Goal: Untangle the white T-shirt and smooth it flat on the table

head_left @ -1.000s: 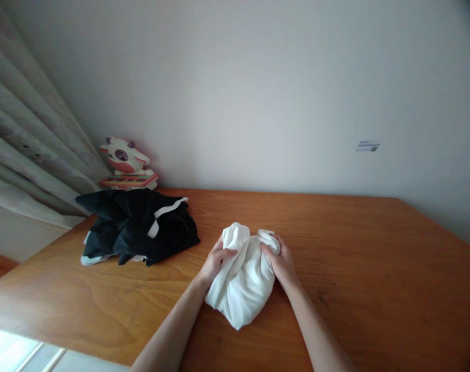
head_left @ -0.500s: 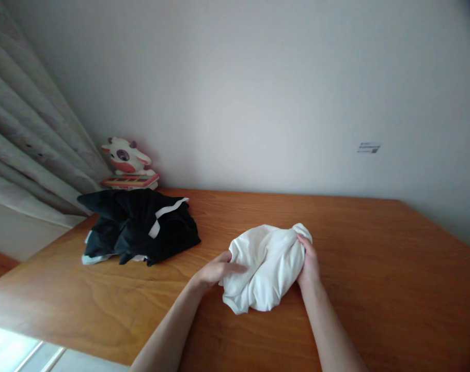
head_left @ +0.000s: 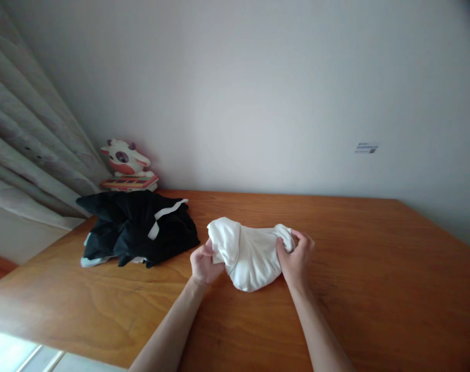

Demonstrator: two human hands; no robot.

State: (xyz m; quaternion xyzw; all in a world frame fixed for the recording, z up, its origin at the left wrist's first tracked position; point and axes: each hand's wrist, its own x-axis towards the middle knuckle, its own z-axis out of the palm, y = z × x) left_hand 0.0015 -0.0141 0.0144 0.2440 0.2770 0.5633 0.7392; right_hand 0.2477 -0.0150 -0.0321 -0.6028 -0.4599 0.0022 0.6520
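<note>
A bunched white cloth garment (head_left: 252, 258) hangs between my two hands over the middle of the wooden table; its exact kind I cannot make out. My left hand (head_left: 205, 262) grips its left end, with some fingers hidden behind the fabric. At the upper right end, my right hand (head_left: 297, 256) pinches a rolled fold of it between thumb and fingers. The cloth sags in a rounded bulge between the two grips, and a thick fold flops over on its left side.
A heap of black clothing (head_left: 142, 227) with a white stripe lies left on the wooden table (head_left: 374, 279). Behind it, a toy cow with a keyboard (head_left: 126, 163) stands by the wall. A pale curtain (head_left: 33, 134) hangs at far left. The wall (head_left: 258, 93) bears a small label (head_left: 366, 148).
The left end of the white garment has come up and folded over as my left hand shifted its hold. My right hand moved slightly left and now pinches the right end.
</note>
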